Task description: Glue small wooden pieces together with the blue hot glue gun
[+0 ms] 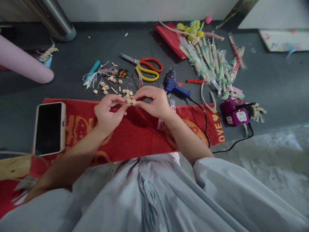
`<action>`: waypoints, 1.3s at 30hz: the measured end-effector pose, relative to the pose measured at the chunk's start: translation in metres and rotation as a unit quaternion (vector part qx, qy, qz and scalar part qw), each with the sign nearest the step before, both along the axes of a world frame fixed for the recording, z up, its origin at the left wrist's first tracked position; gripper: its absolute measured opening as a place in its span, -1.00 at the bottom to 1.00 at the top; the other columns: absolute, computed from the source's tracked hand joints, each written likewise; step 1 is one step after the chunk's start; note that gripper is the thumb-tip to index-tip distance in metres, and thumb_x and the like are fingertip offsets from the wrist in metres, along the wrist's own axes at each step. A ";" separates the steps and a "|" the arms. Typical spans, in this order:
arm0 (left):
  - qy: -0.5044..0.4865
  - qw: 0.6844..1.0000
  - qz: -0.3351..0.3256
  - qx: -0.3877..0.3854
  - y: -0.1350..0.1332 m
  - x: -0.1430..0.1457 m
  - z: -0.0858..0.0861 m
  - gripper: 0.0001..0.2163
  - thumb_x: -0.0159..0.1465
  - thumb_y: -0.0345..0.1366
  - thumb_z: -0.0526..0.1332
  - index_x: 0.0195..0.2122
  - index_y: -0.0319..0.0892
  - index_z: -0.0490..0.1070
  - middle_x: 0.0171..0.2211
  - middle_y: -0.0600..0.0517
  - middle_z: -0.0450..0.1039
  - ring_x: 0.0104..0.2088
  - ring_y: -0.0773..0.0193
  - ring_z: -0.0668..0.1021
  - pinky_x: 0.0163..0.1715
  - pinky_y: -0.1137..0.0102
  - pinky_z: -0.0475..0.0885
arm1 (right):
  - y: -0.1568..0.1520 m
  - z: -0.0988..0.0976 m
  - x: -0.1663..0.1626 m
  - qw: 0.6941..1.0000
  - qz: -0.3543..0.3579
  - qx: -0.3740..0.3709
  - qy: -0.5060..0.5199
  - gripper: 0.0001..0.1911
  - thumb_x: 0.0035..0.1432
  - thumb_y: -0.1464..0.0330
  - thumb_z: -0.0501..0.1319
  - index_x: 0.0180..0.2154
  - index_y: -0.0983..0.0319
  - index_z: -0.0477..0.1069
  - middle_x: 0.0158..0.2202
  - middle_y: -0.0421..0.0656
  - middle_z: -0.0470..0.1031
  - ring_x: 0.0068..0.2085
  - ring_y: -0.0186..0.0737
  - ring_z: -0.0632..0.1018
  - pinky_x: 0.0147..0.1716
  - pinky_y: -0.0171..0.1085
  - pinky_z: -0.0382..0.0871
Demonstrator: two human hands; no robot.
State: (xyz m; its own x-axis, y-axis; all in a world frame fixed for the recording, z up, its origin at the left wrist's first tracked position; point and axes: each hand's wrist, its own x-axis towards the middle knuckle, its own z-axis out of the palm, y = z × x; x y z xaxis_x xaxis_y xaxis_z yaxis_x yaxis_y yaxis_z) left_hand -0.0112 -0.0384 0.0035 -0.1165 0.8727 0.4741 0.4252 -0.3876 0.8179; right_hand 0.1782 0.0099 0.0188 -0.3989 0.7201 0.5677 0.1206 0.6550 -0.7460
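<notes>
Between my fingertips is a small pale piece built of short wooden sticks, held just over the far edge of the red towel. My left hand pinches it from the left, and my right hand pinches it from the right. Beyond my hands lie several similar small pale wooden pieces and loose bits. A bundle of white strings rests beside them. To the right of my right hand is a blue glue gun. Scissors with red and yellow handles lie farther back.
A phone lies on the towel's left end. Wrapped stick bundles and a red envelope are at the back right. The purple power socket has black cords running by the towel. A metal cylinder stands at the back left.
</notes>
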 end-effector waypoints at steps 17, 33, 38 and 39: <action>0.084 0.986 -0.019 0.142 0.002 -0.005 0.003 -0.91 0.30 -0.28 0.32 -0.22 -0.11 0.46 -0.23 0.04 0.65 -0.21 0.26 0.72 -0.24 0.45 0.65 | -0.005 0.003 -0.004 0.992 0.027 -0.121 0.037 -0.52 0.15 -0.02 0.33 -0.22 0.28 0.58 -0.27 -0.13 0.60 -0.29 -0.36 0.56 -0.25 -0.33 0.50; 0.120 0.991 -0.043 0.040 0.000 -0.003 0.018 -0.72 0.34 -0.06 0.25 -0.06 -0.11 0.50 -0.16 -0.01 0.64 -0.41 0.36 0.61 -0.33 0.42 0.56 | -0.001 0.001 0.000 0.995 0.006 -0.094 0.025 -0.67 0.21 0.11 0.33 -0.20 0.26 0.60 -0.25 -0.14 0.61 -0.25 -0.35 0.58 -0.22 -0.34 0.50; 0.147 0.986 -0.021 0.070 0.001 -0.003 0.016 -0.76 0.32 -0.06 0.27 -0.18 -0.11 0.54 -0.28 0.04 0.62 -0.38 0.33 0.59 -0.28 0.42 0.52 | -0.003 0.003 0.000 0.999 0.020 -0.032 0.020 -0.70 0.29 0.15 0.28 -0.18 0.25 0.59 -0.24 -0.15 0.60 -0.22 -0.35 0.58 -0.19 -0.33 0.51; 0.146 0.986 -0.018 0.078 0.001 -0.003 0.015 -0.77 0.32 -0.07 0.27 -0.19 -0.11 0.54 -0.28 0.04 0.62 -0.37 0.33 0.59 -0.27 0.42 0.52 | -0.003 0.003 0.000 0.999 0.026 -0.031 0.021 -0.69 0.29 0.14 0.28 -0.17 0.25 0.59 -0.23 -0.15 0.59 -0.22 -0.35 0.58 -0.18 -0.32 0.51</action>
State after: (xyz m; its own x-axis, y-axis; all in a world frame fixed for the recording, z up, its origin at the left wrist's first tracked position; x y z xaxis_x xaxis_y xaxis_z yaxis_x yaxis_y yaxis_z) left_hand -0.0147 -0.0371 0.0183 0.0739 0.7874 0.6119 0.6177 -0.5178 0.5918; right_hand 0.1783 0.0065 0.0215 -0.4140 0.7330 0.5396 0.0560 0.6122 -0.7887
